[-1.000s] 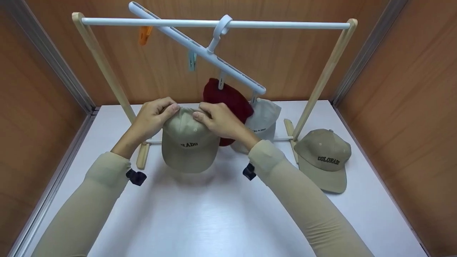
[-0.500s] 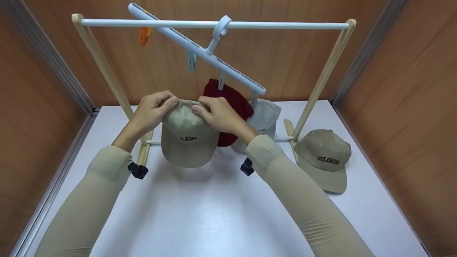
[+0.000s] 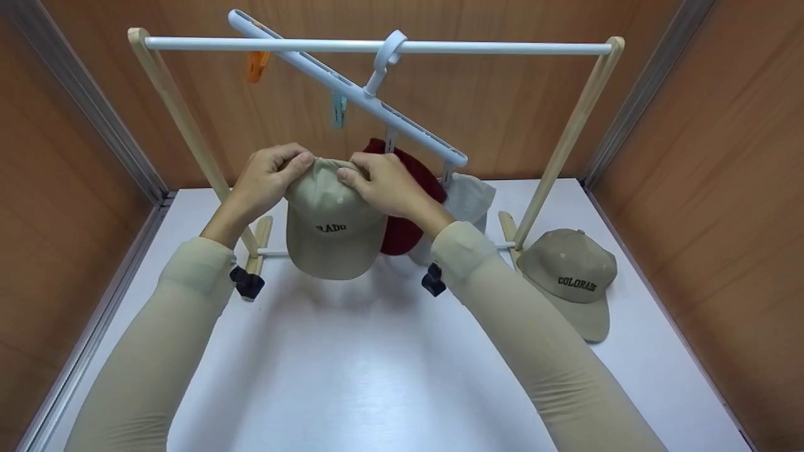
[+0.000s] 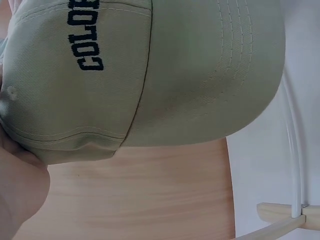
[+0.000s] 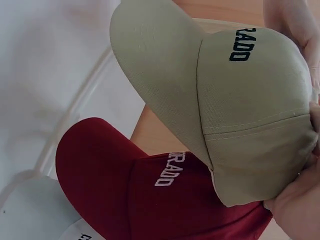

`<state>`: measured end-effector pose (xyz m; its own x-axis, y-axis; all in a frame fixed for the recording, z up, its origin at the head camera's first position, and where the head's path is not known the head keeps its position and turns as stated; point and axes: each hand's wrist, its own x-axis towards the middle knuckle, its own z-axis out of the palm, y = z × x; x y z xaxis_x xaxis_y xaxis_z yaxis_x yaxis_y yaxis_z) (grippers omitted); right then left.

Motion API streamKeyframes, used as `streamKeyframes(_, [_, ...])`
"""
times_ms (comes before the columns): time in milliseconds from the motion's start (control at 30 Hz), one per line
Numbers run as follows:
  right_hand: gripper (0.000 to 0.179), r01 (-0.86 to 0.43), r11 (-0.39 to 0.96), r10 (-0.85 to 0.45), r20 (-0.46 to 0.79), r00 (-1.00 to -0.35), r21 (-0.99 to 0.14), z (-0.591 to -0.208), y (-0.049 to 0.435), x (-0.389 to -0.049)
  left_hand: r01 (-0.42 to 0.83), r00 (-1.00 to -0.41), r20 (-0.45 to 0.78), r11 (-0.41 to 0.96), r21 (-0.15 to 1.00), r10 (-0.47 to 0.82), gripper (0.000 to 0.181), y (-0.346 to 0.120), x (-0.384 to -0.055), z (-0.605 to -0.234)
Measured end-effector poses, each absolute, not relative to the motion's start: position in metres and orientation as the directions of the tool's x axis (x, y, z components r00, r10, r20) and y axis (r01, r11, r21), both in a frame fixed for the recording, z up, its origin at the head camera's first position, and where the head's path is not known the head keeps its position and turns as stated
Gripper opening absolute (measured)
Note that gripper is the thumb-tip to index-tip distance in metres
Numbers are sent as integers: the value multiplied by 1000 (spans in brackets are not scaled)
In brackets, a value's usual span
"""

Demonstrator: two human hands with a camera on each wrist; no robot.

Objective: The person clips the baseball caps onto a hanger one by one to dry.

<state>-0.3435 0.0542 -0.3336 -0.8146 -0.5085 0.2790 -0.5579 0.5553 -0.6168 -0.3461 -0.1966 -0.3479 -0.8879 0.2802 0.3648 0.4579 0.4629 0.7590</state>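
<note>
Both hands hold a khaki baseball cap (image 3: 336, 235) by its crown, brim down, above the white table. My left hand (image 3: 264, 179) pinches the crown's left side, thumb in front. On the other side, the thumb and fingers of my right hand (image 3: 389, 185) grip the fabric. Dark lettering shows on the cap front (image 4: 85, 100) in the left wrist view. Just behind hangs a red cap (image 5: 150, 190), partly covered by the khaki one. Over them slants a pale hanger (image 3: 317, 68), with an orange clip (image 3: 256, 66) and a light blue clip (image 3: 339, 110) holding nothing.
A rack with a white rod (image 3: 502, 48) and wooden legs (image 3: 568, 144) carries the hanger. A pale grey cap (image 3: 470, 196) hangs at the hanger's near right end. Another khaki cap (image 3: 575, 270) lies on the table (image 3: 364, 376) at right. Wood-grain panels (image 3: 710, 188) enclose the space.
Both hands have raised the khaki cap steadily toward the hanger, covering more of the red cap in the head view. The other khaki cap has stayed in place.
</note>
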Motion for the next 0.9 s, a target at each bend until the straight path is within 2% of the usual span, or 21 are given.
streamKeyframes(400, [29, -570, 565, -502, 299, -811, -597, -325, 56, -349, 476, -878, 391, 409, 779, 277, 34, -194, -358, -345])
streamKeyframes(900, [26, -499, 554, -440, 274, -855, -666, -318, 54, -353, 454, -883, 343, 395, 799, 320, 36, -190, -364, -341])
